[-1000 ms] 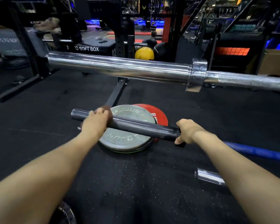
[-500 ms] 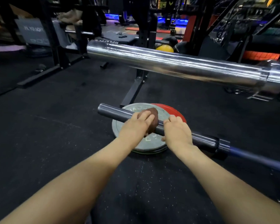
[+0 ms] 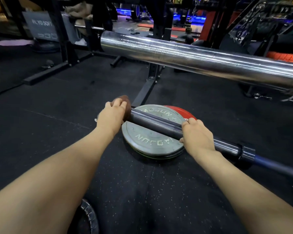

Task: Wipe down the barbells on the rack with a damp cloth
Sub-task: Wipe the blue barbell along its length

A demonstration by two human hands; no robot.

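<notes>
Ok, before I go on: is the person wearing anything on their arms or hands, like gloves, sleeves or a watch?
No. Both forearms are bare as far as the frame shows, with no sleeves in view. The left hand and right hand have no gloves, and no watch, band or ring shows on either.

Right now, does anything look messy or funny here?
Yes. Weight plates lie stacked loose on the floor under the dark barbell sleeve, the red plate poking out sideways beneath.
</notes>
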